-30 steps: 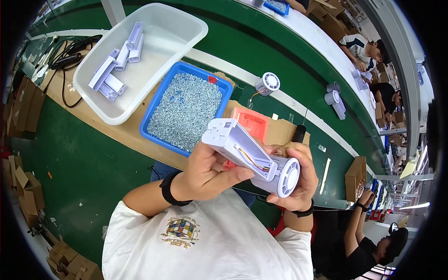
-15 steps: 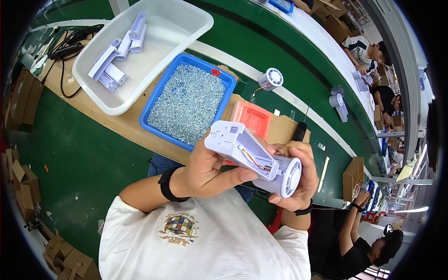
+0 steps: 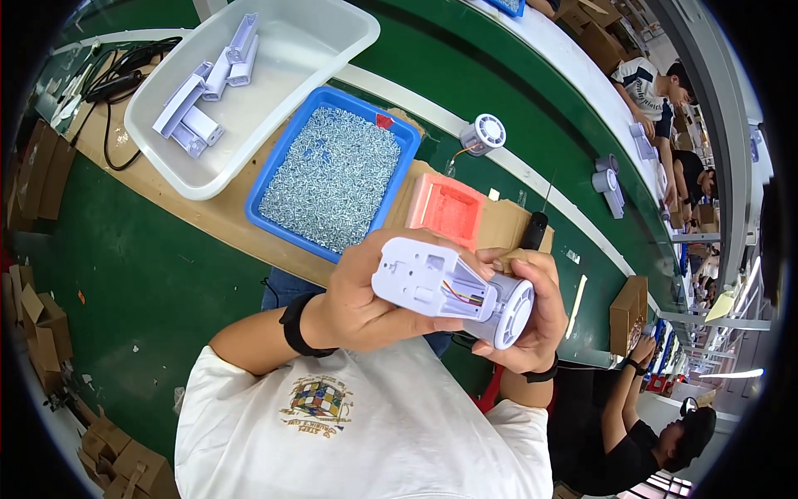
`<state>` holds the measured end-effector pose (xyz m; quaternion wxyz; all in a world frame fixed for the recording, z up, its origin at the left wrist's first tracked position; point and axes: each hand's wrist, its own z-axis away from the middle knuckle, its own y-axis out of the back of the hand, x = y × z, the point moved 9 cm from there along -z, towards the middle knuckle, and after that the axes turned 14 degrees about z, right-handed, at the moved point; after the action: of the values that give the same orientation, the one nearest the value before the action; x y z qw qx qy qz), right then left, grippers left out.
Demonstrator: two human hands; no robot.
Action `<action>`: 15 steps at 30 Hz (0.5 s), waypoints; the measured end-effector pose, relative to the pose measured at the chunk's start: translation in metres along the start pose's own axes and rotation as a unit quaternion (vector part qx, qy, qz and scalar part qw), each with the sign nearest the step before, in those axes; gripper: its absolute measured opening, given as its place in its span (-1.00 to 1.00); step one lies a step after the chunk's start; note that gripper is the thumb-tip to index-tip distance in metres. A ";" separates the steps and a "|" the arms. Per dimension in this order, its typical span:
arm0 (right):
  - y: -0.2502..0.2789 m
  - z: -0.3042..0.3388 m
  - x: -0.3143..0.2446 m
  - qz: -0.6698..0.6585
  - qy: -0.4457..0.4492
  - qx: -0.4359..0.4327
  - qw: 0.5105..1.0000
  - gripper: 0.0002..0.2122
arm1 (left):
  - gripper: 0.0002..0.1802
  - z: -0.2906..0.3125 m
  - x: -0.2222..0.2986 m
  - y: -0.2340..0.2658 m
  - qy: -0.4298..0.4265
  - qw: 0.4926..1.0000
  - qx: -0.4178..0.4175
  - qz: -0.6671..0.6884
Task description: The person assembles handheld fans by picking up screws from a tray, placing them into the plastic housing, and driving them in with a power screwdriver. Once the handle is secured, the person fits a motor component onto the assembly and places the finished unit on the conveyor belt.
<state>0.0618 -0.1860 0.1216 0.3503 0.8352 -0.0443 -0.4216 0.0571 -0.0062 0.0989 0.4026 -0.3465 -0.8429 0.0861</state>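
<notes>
Head view, sole view available. Places are given from the blue tray [image 3: 264,219], which holds small metal screws [image 3: 328,179].

Finding one: my left hand [image 3: 356,298] is closed around a lavender housing [image 3: 405,279], its thumb along the side nearest my body. The fingers on the far side are partly hidden by the part.

Finding two: my right hand [image 3: 539,320] grips a lavender fan head [image 3: 511,314], with fingers visible on both sides of the barrel. Neither hand is free.

Finding three: the held pair is right of the tray and closer to my body. The housing's long axis runs mainly sideways, dipping slightly toward me at its right end, where it meets the fan head. Its hollow faces up; thin coloured wires [image 3: 459,294] show inside, near that joint. Whether the two parts are fastened I cannot tell. My left hand is nearer the tray, and the fan head's slotted face points away from it.

Finding four, surroundings: left of the tray, a pale bin [image 3: 299,50] with loose housings [image 3: 179,104]; just right of it, a coral foam block [image 3: 449,206]; farther right, a second fan head [image 3: 482,133] and a black-handled screwdriver [image 3: 534,230].
</notes>
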 end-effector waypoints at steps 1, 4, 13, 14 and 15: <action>0.002 0.001 0.002 0.011 -0.027 -0.011 1.000 -0.10 | -0.25 0.000 0.001 0.000 -0.014 1.000 -0.007 -0.006; 0.003 0.006 0.002 0.027 -0.067 0.029 0.997 -0.12 | -0.21 -0.001 0.006 -0.002 -0.050 0.997 -0.020 -0.056; 0.013 -0.013 -0.037 0.279 0.029 0.097 0.955 -0.17 | -0.28 0.003 0.013 -0.026 -0.174 0.973 0.023 -0.148; 0.014 -0.012 -0.037 0.304 0.032 0.094 0.947 -0.18 | -0.21 0.002 0.013 -0.028 -0.183 0.970 0.022 -0.158; 0.016 -0.011 -0.036 0.308 0.030 0.099 0.946 -0.18 | -0.21 -0.001 0.012 -0.031 -0.184 0.971 0.018 -0.155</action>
<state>0.0504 -0.1782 0.1603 0.3801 0.8235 -0.3301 -0.2613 0.0368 -0.0213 0.1200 0.2553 -0.1829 -0.9442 0.0997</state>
